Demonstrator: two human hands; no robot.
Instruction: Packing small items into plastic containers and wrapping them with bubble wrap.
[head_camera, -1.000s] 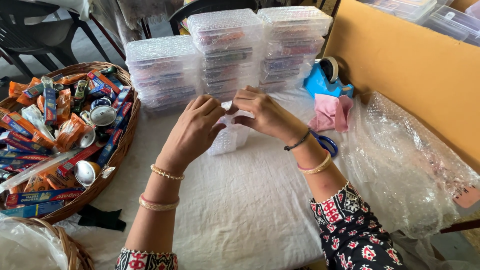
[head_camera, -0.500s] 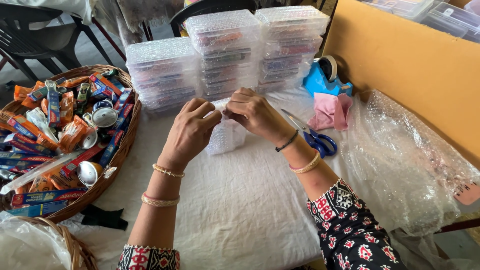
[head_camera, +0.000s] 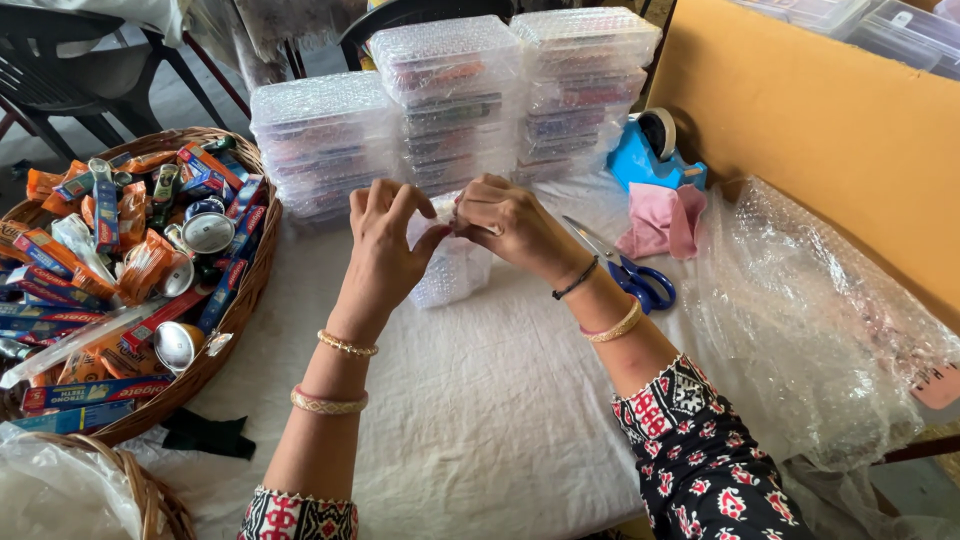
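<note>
A small package wrapped in bubble wrap (head_camera: 452, 270) stands on the white tablecloth (head_camera: 480, 420) in front of me. My left hand (head_camera: 385, 240) grips its top left side, fingers curled over the wrap. My right hand (head_camera: 505, 222) pinches the top of the same wrap from the right. Both hands meet above the package and hide its upper edge. Bangles circle both wrists.
Stacks of bubble-wrapped boxes (head_camera: 450, 90) stand behind my hands. A wicker basket (head_camera: 240, 300) full of small packets and metal cups sits at left. Blue-handled scissors (head_camera: 640, 280), a pink cloth (head_camera: 665, 220), a blue tape dispenser (head_camera: 650, 155) and a loose bubble wrap sheet (head_camera: 820, 320) lie at right.
Both hands have shifted slightly on the wrap at the package top; my left fingers have spread a little. The package stays in place.
</note>
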